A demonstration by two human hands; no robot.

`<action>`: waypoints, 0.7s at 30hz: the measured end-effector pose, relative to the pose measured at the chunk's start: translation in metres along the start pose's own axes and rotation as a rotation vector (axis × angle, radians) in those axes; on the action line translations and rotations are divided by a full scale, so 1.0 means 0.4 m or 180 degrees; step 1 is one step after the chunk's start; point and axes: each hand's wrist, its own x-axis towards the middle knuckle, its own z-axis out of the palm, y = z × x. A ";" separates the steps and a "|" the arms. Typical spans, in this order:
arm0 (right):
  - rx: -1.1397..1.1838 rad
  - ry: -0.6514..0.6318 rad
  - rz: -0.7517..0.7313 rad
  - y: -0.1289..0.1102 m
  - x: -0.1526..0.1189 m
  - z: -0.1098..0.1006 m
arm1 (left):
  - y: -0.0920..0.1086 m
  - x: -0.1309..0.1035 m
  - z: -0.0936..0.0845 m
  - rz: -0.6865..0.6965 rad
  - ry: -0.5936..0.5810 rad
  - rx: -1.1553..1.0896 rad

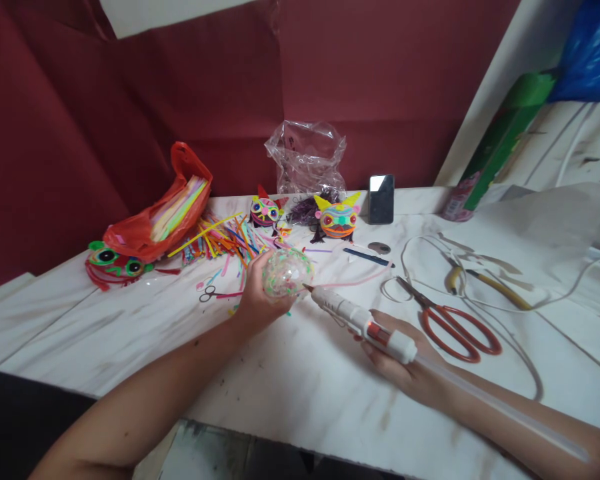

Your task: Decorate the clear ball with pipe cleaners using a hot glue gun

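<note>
My left hand [261, 291] is closed round the left and lower side of a clear ball [287, 272] speckled with green, pink and orange bits. In my right hand [393, 353] lies a white hot glue gun [347, 313], its fingers wrapped under the body. The gun's metal nozzle points at the ball's right side, close to it; whether it touches I cannot tell. A long clear glue stick [500, 403] runs out of the gun's back end over my right forearm. A small orange light glows on the gun.
Behind stand craft creatures with yellow horns [338, 219] and red horns [266, 211]. A red bag [165, 213] of pipe cleaners, a green-eyed figure [115, 263] and loose pipe cleaners [225, 240] are left. Right lie red-handled scissors [453, 327], pliers [500, 288] and cables. A phone [381, 200] leans upright.
</note>
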 end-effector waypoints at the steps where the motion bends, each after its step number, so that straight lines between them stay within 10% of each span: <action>1: 0.0026 -0.0016 -0.0040 -0.001 0.001 -0.001 | 0.000 0.000 0.000 -0.0003 -0.0003 0.0006; 21: -0.0231 -0.0010 -0.0301 -0.031 0.019 -0.015 | 0.000 -0.002 -0.004 -0.0019 -0.0083 0.0125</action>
